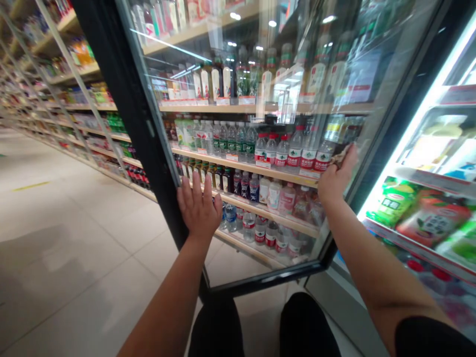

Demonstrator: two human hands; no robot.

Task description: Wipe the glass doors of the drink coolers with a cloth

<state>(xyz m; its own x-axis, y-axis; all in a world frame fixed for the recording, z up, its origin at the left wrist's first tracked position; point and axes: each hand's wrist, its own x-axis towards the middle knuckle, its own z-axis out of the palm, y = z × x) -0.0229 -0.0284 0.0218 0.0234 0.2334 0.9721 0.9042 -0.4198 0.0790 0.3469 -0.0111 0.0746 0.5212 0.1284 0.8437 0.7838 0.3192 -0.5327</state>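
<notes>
A glass door (238,270) with a black frame stands swung open in front of me. My left hand (199,206) lies flat against the glass near the frame's left side, fingers spread. Against the right part of the pane, my right hand (336,178) presses a crumpled brownish cloth (340,156). Its fingers are curled round the cloth, which is partly hidden by the hand. Through the glass show rows of bottles, among them red-capped water bottles (293,151) close to the cloth.
To the right is a lit fridge with shelves (420,243) bearing green and red packs (433,215) and bottles. Long store shelves (74,79) run back on the left above a pale tiled floor (82,258). My knees (310,322) are just below the door.
</notes>
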